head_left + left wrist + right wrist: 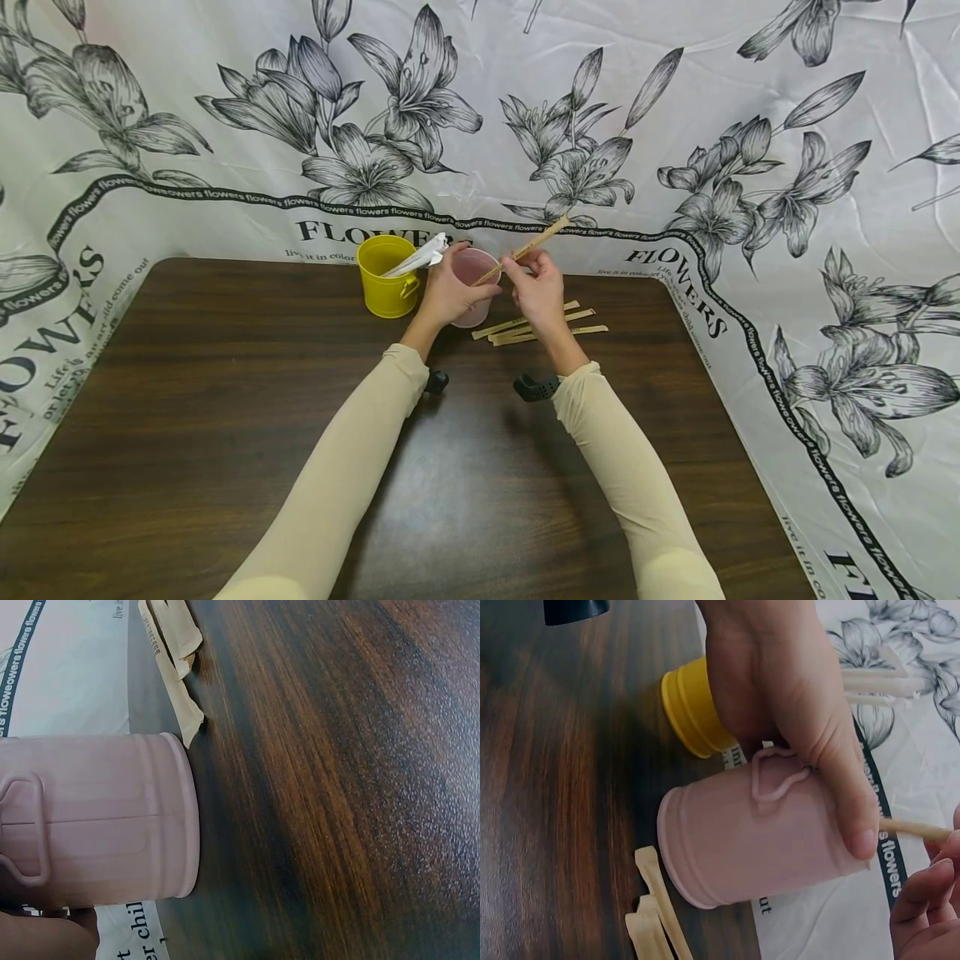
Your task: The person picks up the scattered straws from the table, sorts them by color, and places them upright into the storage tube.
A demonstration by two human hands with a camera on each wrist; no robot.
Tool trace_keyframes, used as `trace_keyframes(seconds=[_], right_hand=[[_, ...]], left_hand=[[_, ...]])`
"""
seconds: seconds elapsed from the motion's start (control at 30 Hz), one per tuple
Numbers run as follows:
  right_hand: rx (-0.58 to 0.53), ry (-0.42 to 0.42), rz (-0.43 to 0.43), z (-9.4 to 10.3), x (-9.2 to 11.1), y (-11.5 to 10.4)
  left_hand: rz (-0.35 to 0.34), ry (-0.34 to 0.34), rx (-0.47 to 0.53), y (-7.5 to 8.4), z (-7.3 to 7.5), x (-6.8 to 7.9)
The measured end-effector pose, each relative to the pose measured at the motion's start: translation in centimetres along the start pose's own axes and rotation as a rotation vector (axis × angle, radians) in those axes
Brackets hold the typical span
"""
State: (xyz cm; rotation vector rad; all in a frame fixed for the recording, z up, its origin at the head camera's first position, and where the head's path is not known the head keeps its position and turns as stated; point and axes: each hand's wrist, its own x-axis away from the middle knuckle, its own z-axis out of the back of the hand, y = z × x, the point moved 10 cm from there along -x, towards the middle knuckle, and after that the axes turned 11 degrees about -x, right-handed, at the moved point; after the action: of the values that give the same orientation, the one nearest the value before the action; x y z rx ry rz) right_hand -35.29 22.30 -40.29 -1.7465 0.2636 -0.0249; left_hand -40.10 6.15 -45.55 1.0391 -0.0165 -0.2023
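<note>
My left hand [448, 293] grips a small pink bucket [97, 814] by its side, with the thumb laid along the rim. The bucket stands upright on the table, and its wire handle loop [769, 791] hangs on the outside. A thin stick in a tan paper wrapper [546, 234] is pinched in my right hand [538, 293]. It slants, with its lower end inside the pink bucket's mouth and its upper end pointing up to the right. Several similar tan wrapped sticks [660, 892] lie on the table beside the bucket, partly under my right hand in the head view.
Left of the pink bucket stands a yellow bucket [385, 293] holding white wrapped sticks [414, 258]. The dark wooden table [225, 417] ends at a white flower-printed cloth [480, 187] behind it. Black wrist straps [536, 387] sit below both hands.
</note>
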Motion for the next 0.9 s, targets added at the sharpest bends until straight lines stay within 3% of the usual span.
trace_keyframes(seconds=[0.23, 0.5, 0.73, 0.9], right_hand=[[0.024, 0.033, -0.005, 2.4, 0.4, 0.5], [0.189, 0.059, -0.057, 6.7, 2.0, 3.0], [0.522, -0.029, -0.159, 9.3, 3.3, 5.4], [0.603, -0.142, -0.186, 9.6, 3.8, 6.7]], left_hand=[[0.001, 0.008, 0.003, 0.1, 0.1, 0.0], [-0.004, 0.010, 0.004, 0.3, 0.3, 0.1], [-0.001, 0.016, -0.001, 0.2, 0.5, 0.1], [0.013, -0.007, 0.007, 0.1, 0.2, 0.1]])
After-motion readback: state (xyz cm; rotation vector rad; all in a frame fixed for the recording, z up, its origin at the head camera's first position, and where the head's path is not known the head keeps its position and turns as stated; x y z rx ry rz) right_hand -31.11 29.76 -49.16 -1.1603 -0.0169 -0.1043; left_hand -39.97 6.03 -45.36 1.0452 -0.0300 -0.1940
